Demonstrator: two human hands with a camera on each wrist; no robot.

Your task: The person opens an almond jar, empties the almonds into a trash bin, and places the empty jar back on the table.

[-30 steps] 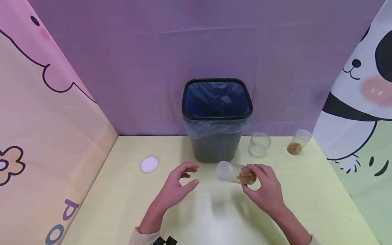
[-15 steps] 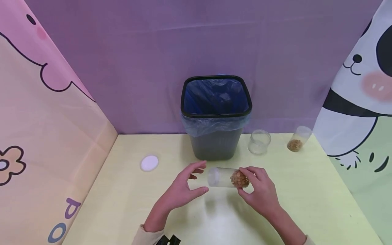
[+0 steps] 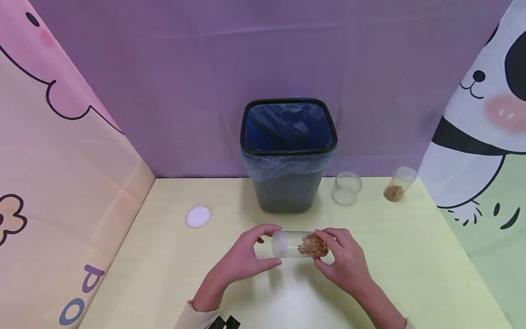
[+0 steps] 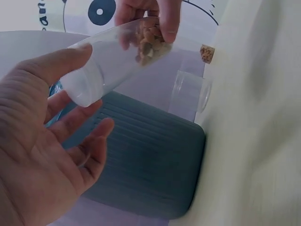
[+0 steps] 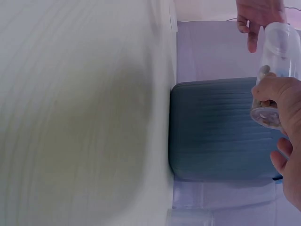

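My right hand (image 3: 345, 260) pinches the base end of a clear plastic jar (image 3: 292, 244), holding it sideways above the table. Small brown pieces (image 3: 313, 246) are gathered at that end. At the other end is a translucent lid (image 4: 87, 84). My left hand (image 3: 244, 258) reaches around this lid end, thumb on one side and fingers on the other, fingertips right at its edge. In the right wrist view the jar (image 5: 282, 44) tilts, and my right thumb (image 5: 273, 89) lies against its side.
Behind the hands stands a grey trash bin (image 3: 287, 192) with a blue bag liner. A white disc (image 3: 198, 216) lies to its left. On the right are a clear round container (image 3: 346, 194) and a tilted clear jar (image 3: 399, 185) with brown pieces. Printed cloth walls surround the table.
The held jar has moved left and now lies level. My left hand has come right and slightly down, so its fingertips meet the lid end.
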